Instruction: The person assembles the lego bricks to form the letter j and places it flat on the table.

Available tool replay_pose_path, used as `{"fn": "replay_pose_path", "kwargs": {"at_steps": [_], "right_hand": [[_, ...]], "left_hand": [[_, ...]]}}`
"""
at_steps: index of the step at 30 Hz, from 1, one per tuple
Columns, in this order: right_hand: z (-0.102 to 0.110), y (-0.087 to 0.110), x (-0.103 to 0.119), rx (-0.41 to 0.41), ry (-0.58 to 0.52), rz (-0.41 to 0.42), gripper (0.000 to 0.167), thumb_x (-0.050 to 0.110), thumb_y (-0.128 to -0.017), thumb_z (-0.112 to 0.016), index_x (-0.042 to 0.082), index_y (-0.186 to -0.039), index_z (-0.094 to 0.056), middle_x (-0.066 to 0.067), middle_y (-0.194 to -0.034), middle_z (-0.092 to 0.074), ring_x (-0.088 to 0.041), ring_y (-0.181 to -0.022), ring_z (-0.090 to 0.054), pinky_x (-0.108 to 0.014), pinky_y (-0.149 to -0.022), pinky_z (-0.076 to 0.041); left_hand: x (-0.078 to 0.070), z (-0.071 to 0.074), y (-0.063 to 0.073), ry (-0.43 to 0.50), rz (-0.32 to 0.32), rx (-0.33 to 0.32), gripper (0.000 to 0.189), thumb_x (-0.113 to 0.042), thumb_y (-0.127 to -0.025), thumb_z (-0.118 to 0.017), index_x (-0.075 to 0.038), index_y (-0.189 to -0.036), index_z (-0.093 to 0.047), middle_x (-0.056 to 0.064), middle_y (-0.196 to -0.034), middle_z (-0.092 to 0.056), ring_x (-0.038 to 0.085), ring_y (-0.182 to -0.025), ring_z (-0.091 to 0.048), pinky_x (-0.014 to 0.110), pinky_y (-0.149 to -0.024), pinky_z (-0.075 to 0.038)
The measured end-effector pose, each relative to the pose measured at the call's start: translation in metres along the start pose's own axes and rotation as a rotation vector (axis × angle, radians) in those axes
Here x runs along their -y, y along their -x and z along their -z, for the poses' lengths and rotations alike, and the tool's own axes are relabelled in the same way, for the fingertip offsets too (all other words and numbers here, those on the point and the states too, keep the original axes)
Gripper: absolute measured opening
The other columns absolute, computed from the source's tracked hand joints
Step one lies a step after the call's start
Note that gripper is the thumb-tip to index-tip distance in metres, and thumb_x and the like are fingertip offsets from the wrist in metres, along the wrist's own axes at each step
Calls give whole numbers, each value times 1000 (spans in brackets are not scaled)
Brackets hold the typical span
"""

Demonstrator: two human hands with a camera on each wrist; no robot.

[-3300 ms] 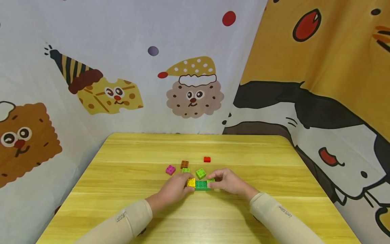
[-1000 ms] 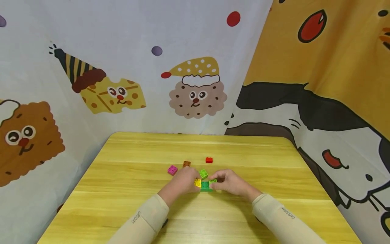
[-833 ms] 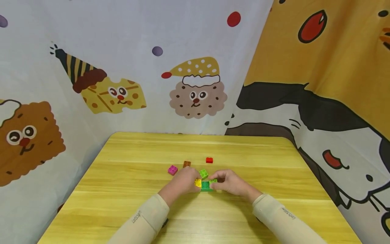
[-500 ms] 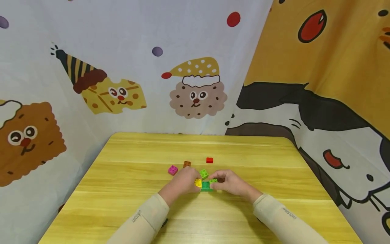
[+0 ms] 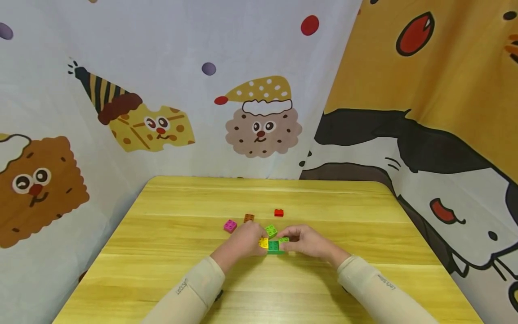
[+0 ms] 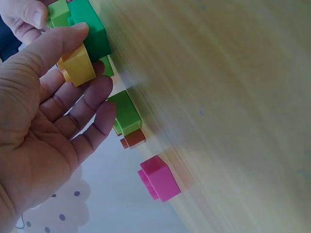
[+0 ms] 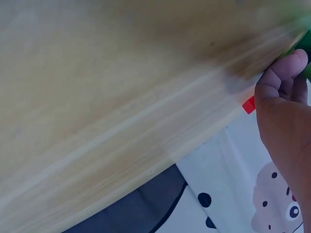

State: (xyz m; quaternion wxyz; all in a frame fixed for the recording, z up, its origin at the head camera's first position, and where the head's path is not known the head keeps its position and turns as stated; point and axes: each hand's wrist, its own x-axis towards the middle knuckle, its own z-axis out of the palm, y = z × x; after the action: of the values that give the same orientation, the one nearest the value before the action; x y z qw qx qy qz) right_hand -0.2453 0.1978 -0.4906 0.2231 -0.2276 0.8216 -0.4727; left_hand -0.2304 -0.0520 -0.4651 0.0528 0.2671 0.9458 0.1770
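In the head view, a dark green building brick (image 5: 273, 246) lies low on the table, with a yellow brick (image 5: 264, 243) on its left end and a lime green brick (image 5: 283, 240) on its right end. My left hand (image 5: 244, 240) pinches the yellow brick; in the left wrist view the thumb lies across the yellow brick (image 6: 77, 68) right at the dark green one (image 6: 92, 34). My right hand (image 5: 303, 241) holds the lime brick between thumb and fingers. Most of the right hand's grip is cut off in the right wrist view.
Behind the hands lie another lime brick (image 5: 271, 231), a brown brick (image 5: 248, 218), a magenta brick (image 5: 230, 226) and a red brick (image 5: 279, 213). One more lime brick (image 6: 127, 112), seen from the left wrist, is hidden by my left hand in the head view. A cartoon curtain (image 5: 170, 54) hangs behind the table (image 5: 194, 198).
Since the oldest frame, my left hand has turned and come further over the yellow brick, now covering a lime brick behind it. During the last second both hands stay nearly still.
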Motion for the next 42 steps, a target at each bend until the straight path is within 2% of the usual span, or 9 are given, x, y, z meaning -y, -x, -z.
{"fn": "replay_pose_path", "kwargs": {"at_steps": [6,12,23,30,33,37,42], "right_hand": [[6,0,4,-35,10,-66,40,39,-105,-70,11,-133,-73,-3,-114,-76,-17,-89,-65,-32,-75,-59],[9,-8,6,-99,-5,-123,34,36,-107,-67,9,-125,-76,-7,-96,-70,-17,-74,-55,-30,-66,-53],[3,-24,13,-175,73,-224,36,37,-104,-71,10,-128,-75,-7,-84,-69,-16,-64,-55,-31,-60,-49],[-7,-39,22,-288,270,-234,33,43,-97,-79,12,-108,-81,-1,-100,-78,-15,-80,-66,-32,-69,-55],[-10,-43,24,-309,327,-238,29,39,-97,-78,11,-102,-82,-2,-98,-79,-15,-84,-67,-33,-73,-57],[-6,-41,23,-336,334,-267,27,30,-98,-75,7,-111,-79,-6,-106,-79,-15,-82,-67,-32,-71,-57],[6,-29,17,-359,233,-317,31,19,-100,-68,4,-127,-71,-15,-118,-75,-19,-70,-65,-31,-59,-54]], "left_hand": [[0,1,1,8,-13,-7,26,-18,-80,-91,-10,-104,-85,-3,-93,-80,5,-71,-51,20,-62,-45],[0,2,2,11,-6,-4,33,-19,-81,-91,-9,-111,-85,2,-111,-83,5,-81,-60,21,-71,-51],[1,0,1,24,-1,4,35,-19,-81,-91,-8,-114,-84,4,-116,-82,5,-88,-65,22,-75,-54],[2,-1,1,21,-3,9,35,-19,-82,-91,-8,-115,-83,4,-117,-82,7,-89,-67,22,-74,-54],[2,-1,0,13,-13,12,33,-19,-83,-90,-9,-113,-84,2,-114,-83,5,-84,-63,20,-70,-51],[2,-2,-1,20,-21,0,29,-18,-82,-90,-10,-110,-85,1,-110,-83,7,-82,-64,20,-68,-51],[2,-2,2,18,-2,-14,34,-19,-81,-91,-10,-112,-84,3,-117,-82,15,-104,-75,25,-81,-59]]}}
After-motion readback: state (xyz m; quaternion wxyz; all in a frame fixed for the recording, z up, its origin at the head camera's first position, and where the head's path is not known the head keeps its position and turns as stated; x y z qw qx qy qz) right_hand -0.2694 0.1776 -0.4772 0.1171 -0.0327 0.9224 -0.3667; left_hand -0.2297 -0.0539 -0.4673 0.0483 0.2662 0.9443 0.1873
